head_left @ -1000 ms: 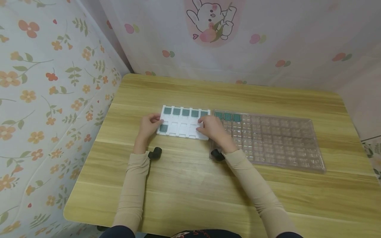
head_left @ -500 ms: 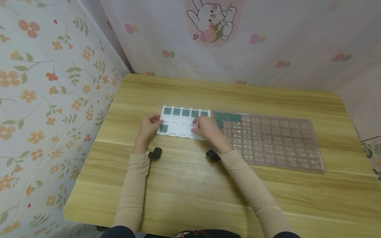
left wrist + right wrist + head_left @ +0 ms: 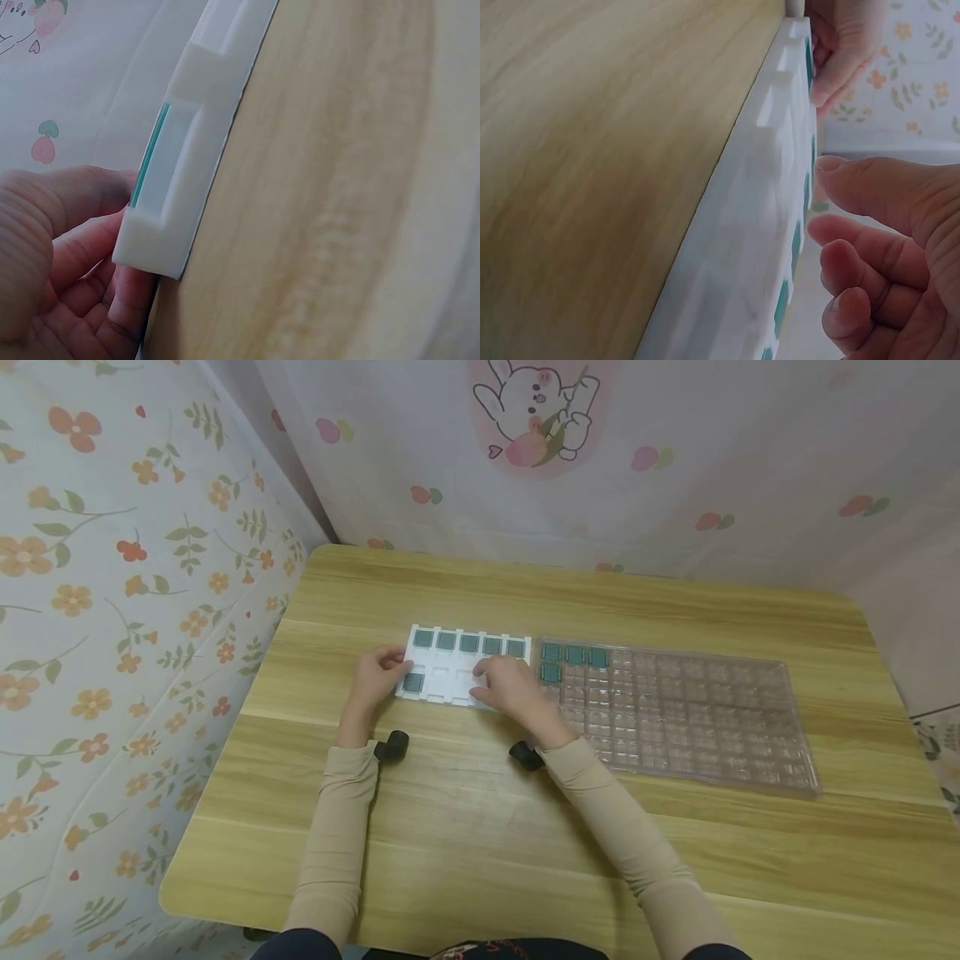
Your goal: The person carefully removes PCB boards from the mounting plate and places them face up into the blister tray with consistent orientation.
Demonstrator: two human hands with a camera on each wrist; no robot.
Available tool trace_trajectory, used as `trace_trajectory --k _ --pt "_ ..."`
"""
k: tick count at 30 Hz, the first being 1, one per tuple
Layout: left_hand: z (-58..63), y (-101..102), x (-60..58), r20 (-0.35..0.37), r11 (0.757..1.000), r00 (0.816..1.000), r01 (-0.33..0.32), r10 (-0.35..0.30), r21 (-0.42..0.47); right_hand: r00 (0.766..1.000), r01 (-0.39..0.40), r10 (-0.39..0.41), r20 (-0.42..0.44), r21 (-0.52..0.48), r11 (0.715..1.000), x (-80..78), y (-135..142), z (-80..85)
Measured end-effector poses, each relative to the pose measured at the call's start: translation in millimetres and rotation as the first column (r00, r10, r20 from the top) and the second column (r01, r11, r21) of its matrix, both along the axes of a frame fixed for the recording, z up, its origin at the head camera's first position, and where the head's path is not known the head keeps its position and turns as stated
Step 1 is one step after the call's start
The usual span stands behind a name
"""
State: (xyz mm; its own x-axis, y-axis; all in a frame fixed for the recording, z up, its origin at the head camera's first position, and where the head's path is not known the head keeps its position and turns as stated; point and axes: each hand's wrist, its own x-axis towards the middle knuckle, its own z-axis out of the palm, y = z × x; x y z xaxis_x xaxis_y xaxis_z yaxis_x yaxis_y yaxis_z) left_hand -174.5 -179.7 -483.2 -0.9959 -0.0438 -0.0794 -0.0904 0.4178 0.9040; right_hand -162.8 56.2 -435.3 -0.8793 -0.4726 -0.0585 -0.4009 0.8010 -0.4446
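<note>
1. As the right hand (image 3: 512,693) shifts left from the right end of the white tray (image 3: 442,660), it comes over the middle of that tray's lower row.
2. Its withdrawal leaves the near square (image 3: 551,673) fully visible in the clear tray (image 3: 705,718), below three squares (image 3: 575,655) in the top row.
3. Its thumb and forefinger stand apart, with nothing visibly held; whether they touch the white tray, I cannot tell.
4. Unchanged, the left hand (image 3: 378,681) pinches the white tray's left end, seemingly steadying it.
5. On the table (image 3: 450,827), the white tray sits just left of the clear one, bearing five upper squares (image 3: 468,644) and one lower-left square (image 3: 413,682).
6. Work now seems centred on the white tray.
</note>
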Motion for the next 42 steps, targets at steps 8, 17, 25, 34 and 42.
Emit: trace_trajectory --k 8,17,25,34,42 --pt "-0.6 0 -0.6 -0.001 1.0 1.0 -0.002 0.002 -0.013 0.999 -0.033 0.033 -0.022 -0.011 0.999 0.0 -12 -0.7" --pt "0.7 0 -0.8 0.004 0.999 1.0 0.0 0.0 -0.032 0.996 -0.061 0.058 -0.063 -0.048 0.997 2.7 -24 -3.3" --pt "2.4 1 0.3 0.024 0.999 1.0 -0.003 0.004 -0.043 0.992 -0.074 0.066 -0.103 -0.068 0.995 4.7 -35 -5.4" --pt "1.3 1 -0.1 0.023 1.0 1.0 -0.009 0.009 -0.024 0.989 -0.081 0.072 -0.128 -0.061 0.995 4.5 -50 -6.2" --pt "0.1 1 0.0 -0.016 0.999 1.0 -0.012 0.012 -0.039 0.991 -0.075 0.068 -0.112 -0.06 0.995 4.4 -62 -6.2"
